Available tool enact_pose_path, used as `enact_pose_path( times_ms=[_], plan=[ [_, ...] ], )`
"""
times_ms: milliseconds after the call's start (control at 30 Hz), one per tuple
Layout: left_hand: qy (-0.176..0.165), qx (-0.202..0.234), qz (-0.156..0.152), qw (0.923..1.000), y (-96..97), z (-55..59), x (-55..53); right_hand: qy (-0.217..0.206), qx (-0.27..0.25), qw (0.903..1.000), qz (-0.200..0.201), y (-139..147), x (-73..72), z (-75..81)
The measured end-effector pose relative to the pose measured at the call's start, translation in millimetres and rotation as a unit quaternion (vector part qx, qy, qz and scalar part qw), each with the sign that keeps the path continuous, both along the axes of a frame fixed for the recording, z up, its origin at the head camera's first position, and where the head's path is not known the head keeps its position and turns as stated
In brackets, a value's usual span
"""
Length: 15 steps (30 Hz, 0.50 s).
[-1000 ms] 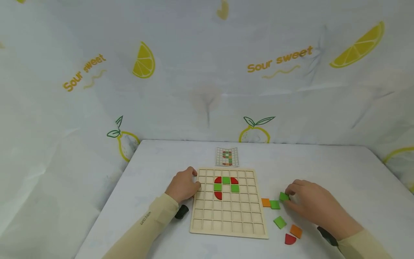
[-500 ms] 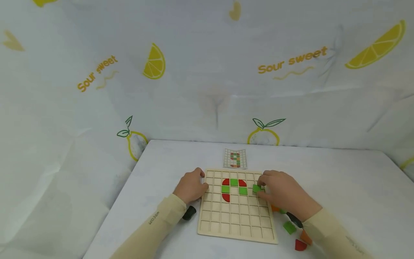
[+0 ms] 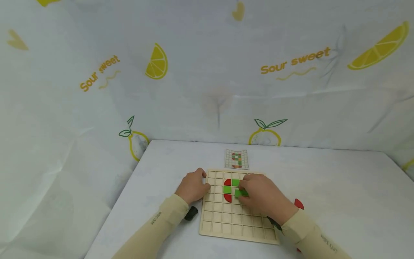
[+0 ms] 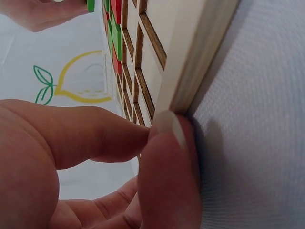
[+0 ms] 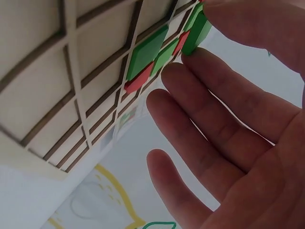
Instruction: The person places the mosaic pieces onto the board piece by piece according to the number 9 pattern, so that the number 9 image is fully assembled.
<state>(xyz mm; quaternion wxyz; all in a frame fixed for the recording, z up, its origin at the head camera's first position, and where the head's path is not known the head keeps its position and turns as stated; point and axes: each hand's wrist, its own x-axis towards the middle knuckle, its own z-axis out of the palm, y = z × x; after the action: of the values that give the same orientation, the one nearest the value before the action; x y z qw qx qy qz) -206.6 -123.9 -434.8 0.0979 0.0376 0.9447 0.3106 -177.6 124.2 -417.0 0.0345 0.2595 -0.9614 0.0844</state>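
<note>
A pale wooden grid board (image 3: 223,228) lies on the table in the head view. My left hand (image 3: 193,186) grips its left edge, finger and thumb at the rim in the left wrist view. Over the board, my right hand (image 3: 263,194) pinches a green square tile (image 3: 240,193) between thumb and index finger; the right wrist view shows this tile (image 5: 196,34) tilted off the grid. Set into cells are an upper red rounded tile (image 3: 228,182), a green tile (image 3: 235,182), another green tile (image 3: 227,189) and a lower red rounded tile (image 3: 228,198). My right hand hides other cells.
Behind the board lies a small printed card (image 3: 237,159) with a coloured grid pattern. A loose red rounded tile (image 3: 299,204) shows beyond my right forearm, which covers most of the other loose tiles. A lemon-printed cloth (image 3: 194,72) hangs behind the table.
My right hand has picked up a green tile from the loose pieces on the right and carried it left over the board. The left hand keeps its grip; the head view has shifted slightly.
</note>
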Motion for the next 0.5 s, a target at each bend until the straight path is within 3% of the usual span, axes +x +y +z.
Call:
enact_pose_path(
  times_ms=[500],
  plan=[
    [0.005, -0.004, 0.000, 1.0000, 0.5, 0.3, -0.3, 0.014, 0.024, 0.9994, 0.021, -8.2, 4.9, -3.9]
  ],
)
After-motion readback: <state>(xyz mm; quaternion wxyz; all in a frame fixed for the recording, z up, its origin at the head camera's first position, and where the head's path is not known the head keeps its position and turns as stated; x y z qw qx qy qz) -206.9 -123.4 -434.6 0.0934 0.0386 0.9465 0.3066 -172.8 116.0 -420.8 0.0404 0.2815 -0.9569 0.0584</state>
